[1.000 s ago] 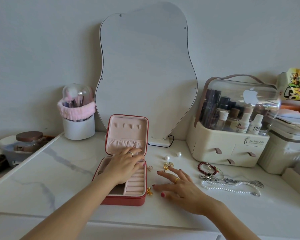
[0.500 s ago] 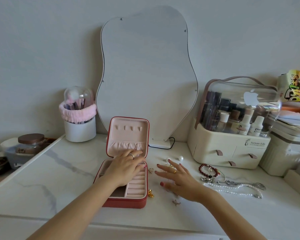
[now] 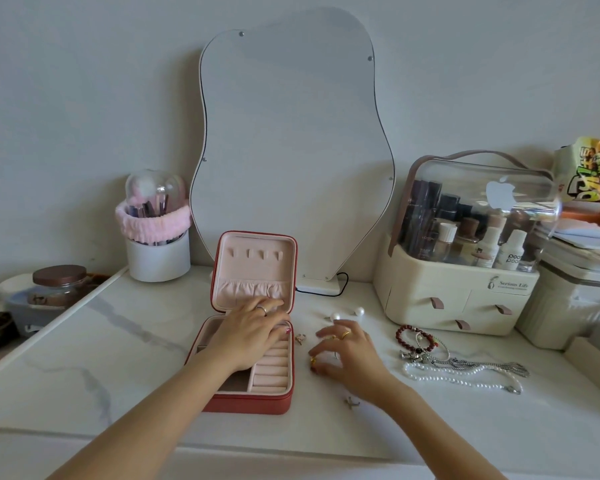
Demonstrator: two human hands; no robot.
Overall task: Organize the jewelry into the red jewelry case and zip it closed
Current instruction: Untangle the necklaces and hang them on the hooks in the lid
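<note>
We see one red jewelry case [image 3: 253,400] lying open on the surface [image 3: 118,358], our left hand [image 3: 253,332] resting flat and released on its tray. Our right hand [image 3: 343,355] pinches one gold piece [image 3: 313,361] beside it. Two pearl earrings [image 3: 347,314], one bead bracelet [image 3: 411,336] and one pearl necklace [image 3: 465,375] lie nearby

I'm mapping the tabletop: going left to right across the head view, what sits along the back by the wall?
Brown-lidded jar → white brush cup with pink headband → red jewelry case → wavy mirror → cream cosmetics organizer → snack bag.
</note>
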